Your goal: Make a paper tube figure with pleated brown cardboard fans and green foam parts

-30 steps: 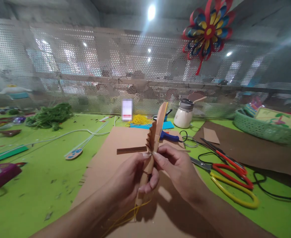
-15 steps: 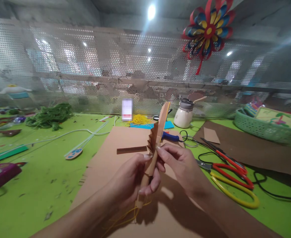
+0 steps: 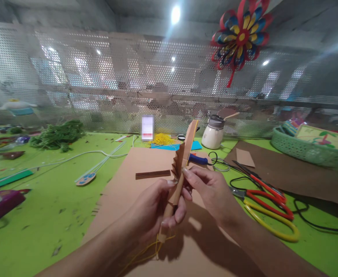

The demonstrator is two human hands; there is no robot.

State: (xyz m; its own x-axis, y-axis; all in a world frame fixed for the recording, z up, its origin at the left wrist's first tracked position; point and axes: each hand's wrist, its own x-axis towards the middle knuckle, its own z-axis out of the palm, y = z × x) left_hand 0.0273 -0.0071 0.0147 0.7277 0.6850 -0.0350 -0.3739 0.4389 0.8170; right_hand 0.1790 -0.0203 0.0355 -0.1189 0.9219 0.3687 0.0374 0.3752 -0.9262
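Observation:
Between my hands stands a tan and brown paper craft piece [image 3: 175, 194], tilted slightly to the right. It has a rolled lower part, a pleated brown fan on its left and a long tan strip with a yellow edge on top. My left hand [image 3: 154, 204] is closed around the rolled part, thumb pressed near the base of the pleats. My right hand [image 3: 210, 190] pinches the piece at the joint with thumb and forefinger. Yellow thread [image 3: 141, 252] trails from its lower end. A folded dark brown paper strip [image 3: 153, 174] lies just beyond my left hand.
Beneath lies tan paper [image 3: 114, 204] on the green table [image 3: 47, 219]. Right are red-handled scissors [image 3: 269, 196], yellow-handled scissors [image 3: 284, 227], brown paper [image 3: 295, 181] and a green basket [image 3: 310, 150]. A white jar [image 3: 213, 132], a blue-handled tool [image 3: 198, 159] and yellow string [image 3: 164, 139] sit farther back.
The top of the paper piece has tipped very slightly to the right. Both hands keep nearly the same place and hold.

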